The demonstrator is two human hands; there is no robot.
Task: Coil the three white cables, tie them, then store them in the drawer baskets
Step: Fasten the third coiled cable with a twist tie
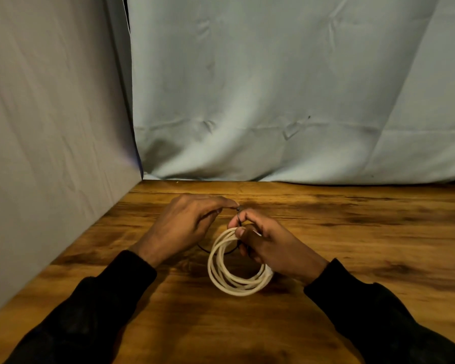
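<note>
On table (352, 232), hand-held cable coil (237, 281).

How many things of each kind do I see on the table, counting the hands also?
White cable coil: 1
Thin black tie: 1
Hands: 2, left hand and right hand
Total: 4
Both hands pinch the tie; the right hand also holds the coil. No other cables or baskets are in view.
</note>
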